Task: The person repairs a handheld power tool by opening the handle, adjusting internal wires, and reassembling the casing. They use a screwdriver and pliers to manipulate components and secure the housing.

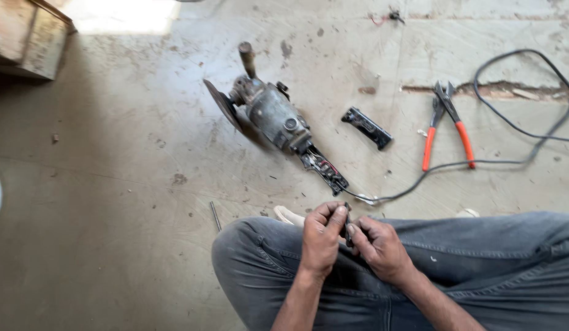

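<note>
Hands meet over the lap at lower centre: left hand (322, 238) and right hand (379, 245) pinch a small dark part (347, 232) with closed fingers. Opened angle grinder (269, 113), its handle cover (367, 127) and pliers (447, 125) lie on the floor above; seemingly mid-repair, calling for fine fingertip work.

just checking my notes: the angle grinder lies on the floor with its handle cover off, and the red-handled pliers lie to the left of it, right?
Not quite. The head view shows the red-handled pliers lying to the right of the angle grinder, beyond the detached black handle cover. The rest holds: the grinder lies on the floor with its handle wiring exposed.
</note>
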`<move>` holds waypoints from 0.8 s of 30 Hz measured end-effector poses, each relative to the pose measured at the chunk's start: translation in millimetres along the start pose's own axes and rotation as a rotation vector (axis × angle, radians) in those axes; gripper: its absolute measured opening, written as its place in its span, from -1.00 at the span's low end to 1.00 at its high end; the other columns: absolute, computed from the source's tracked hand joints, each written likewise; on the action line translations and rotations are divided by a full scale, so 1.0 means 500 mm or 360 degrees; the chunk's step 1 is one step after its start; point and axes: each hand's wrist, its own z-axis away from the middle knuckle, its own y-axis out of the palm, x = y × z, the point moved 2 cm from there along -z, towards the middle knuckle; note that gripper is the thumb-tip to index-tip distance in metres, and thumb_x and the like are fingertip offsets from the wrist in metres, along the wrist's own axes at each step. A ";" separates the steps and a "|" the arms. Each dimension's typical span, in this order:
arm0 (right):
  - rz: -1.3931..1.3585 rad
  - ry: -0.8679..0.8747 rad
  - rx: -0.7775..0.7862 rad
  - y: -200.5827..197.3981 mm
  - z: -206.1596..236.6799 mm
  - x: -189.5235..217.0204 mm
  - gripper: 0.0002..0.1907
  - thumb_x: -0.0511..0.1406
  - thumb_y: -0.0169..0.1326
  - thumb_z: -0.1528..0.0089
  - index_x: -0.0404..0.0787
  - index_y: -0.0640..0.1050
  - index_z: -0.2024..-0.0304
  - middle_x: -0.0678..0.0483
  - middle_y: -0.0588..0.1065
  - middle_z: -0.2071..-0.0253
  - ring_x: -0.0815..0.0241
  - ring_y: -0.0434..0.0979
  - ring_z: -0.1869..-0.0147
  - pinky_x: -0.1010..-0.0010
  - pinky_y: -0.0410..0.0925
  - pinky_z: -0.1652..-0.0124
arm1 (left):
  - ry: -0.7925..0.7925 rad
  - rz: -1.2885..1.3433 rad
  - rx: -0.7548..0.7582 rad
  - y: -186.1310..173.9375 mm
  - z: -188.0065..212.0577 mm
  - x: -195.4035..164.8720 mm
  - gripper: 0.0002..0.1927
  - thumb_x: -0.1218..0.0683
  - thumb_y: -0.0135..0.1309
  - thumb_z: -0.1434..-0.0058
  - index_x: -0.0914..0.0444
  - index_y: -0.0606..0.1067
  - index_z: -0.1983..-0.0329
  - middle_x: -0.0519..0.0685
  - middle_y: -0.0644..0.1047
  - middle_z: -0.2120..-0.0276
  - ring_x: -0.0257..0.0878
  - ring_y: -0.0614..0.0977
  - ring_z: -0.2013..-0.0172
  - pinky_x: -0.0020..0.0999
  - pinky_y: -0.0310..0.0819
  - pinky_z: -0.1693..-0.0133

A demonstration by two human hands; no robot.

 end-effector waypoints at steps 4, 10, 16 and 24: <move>-0.0525 0.0107 0.0207 -0.004 0.010 0.006 -0.82 -0.31 0.01 -0.36 -0.32 0.53 0.25 0.17 0.52 0.39 0.40 0.52 0.37 0.54 0.41 0.34 | -0.0266 0.0434 0.0157 -0.008 0.001 -0.007 -0.79 0.21 0.05 -0.35 0.35 0.46 -0.03 -0.06 0.55 0.40 -0.39 0.51 0.45 -0.51 0.43 0.38; -0.0428 0.0221 0.0127 -0.009 -0.007 0.018 -0.85 -0.34 0.11 -0.29 -0.35 0.54 0.21 0.13 0.55 0.37 0.47 0.50 0.33 0.60 0.43 0.32 | 0.0144 0.0046 -0.0030 0.009 0.002 -0.041 -0.76 0.22 0.08 -0.39 0.34 0.33 -0.03 -0.01 0.55 0.32 -0.39 0.52 0.35 -0.50 0.48 0.28; -0.0421 0.0333 0.0053 -0.010 -0.005 0.023 -0.86 -0.41 0.14 -0.22 -0.37 0.55 0.20 0.10 0.56 0.34 0.43 0.51 0.31 0.56 0.44 0.31 | 0.0195 -0.0341 -0.0078 0.015 0.015 -0.061 -0.74 0.22 0.11 -0.29 0.32 0.33 0.01 -0.02 0.59 0.26 -0.37 0.62 0.23 -0.46 0.59 0.17; -0.0385 0.0265 -0.0299 -0.037 -0.031 0.050 -0.71 -0.34 0.20 -0.21 -0.35 0.59 0.04 0.05 0.64 0.26 0.35 0.63 0.20 0.47 0.55 0.17 | 0.0558 -0.1014 -0.0097 0.038 0.031 -0.066 -0.78 0.23 0.09 -0.34 0.33 0.28 0.08 0.05 0.57 0.33 -0.24 0.68 0.29 -0.37 0.62 0.26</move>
